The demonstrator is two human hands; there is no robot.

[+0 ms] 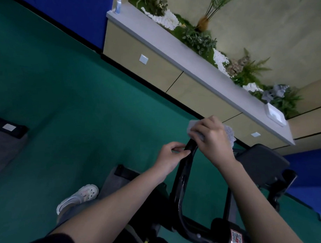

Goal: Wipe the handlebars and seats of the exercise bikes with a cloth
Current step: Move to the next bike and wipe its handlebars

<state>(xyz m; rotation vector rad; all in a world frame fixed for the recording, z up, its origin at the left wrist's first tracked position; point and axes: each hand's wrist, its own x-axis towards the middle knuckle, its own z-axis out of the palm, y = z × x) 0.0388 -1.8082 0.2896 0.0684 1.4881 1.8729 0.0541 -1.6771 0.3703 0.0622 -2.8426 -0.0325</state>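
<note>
handlebar (183, 169): glossy black loop | right hand (212, 139) grip clamps grey cloth (193, 125) | left hand (170, 157) pinches bar

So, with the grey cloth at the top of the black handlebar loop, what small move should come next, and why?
Probably slide the right hand, pressing the grey textured cloth, down the glossy black handlebar loop; the cloth sits only at the top bend, while the left hand pinches the bar beside it.

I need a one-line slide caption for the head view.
Right hand presses a grey cloth on the black handlebar while the left hand pinches it.
</note>
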